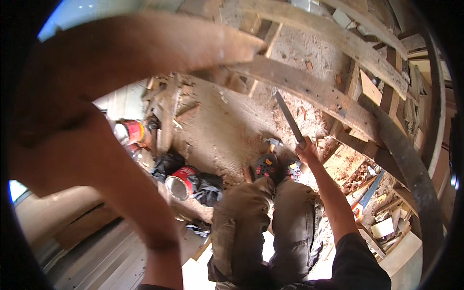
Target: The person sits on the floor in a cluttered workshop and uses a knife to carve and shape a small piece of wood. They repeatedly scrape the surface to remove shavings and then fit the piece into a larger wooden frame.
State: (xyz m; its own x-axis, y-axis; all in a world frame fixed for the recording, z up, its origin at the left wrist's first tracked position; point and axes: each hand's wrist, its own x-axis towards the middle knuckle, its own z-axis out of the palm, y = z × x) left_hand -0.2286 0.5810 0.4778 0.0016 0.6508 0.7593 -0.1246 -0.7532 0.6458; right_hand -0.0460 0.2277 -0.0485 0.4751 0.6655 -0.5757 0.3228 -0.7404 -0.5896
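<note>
Close and blurred at the upper left, my left hand (58, 150) is raised at the near end of a brown wooden board (159, 46). It appears closed round that board, though the fingers are hard to separate. The board's cut far end lies over a long timber (314, 89). My right hand (308, 151) is wrapped round the lower end of a long, narrow grey tool (290, 116), pointing away and slightly left; its exact kind cannot be made out. Below the tool, by my shoes (267, 166), a hammer (274, 142) rests on the ground.
Timber framing (357, 53) spans the far right. A handsaw (371, 191) with a blue blade and orange handle lies among wood scraps (384, 227) at right. At left are a red can (180, 183), another red and yellow can (129, 131) and black plastic (209, 191).
</note>
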